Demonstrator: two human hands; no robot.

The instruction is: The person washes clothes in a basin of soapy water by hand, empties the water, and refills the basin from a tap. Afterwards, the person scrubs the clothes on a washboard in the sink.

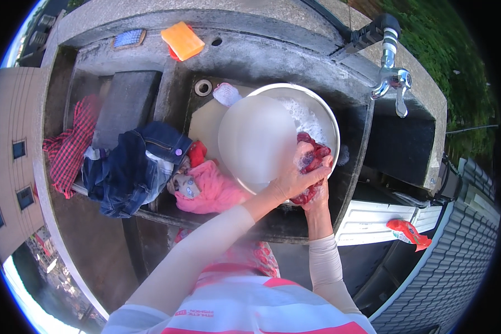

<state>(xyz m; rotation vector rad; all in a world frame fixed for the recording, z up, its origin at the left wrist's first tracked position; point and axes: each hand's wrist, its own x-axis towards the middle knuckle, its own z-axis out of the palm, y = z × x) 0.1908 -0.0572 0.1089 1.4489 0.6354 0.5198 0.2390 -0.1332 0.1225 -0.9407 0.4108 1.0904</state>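
A wet, dark red cloth (316,156) is bunched between both my hands, with foam on it. My left hand (294,181) grips it from the left and on top, fingers curled over the folds. From the right and below, my right hand (319,199) holds the same cloth. Both are over the near right rim of a round metal basin (336,133). White suds (302,115) float in the basin's water. A round blurred patch hides much of the basin and part of my left hand.
Left of the basin lie a pink garment (204,188), dark jeans (117,175) and a red plaid cloth (77,142). A white cloth (226,94) sits near the drain (203,87). An orange block (183,40) and blue-bristled brush (128,38) rest behind. A metal tap (391,83) overhangs the right side.
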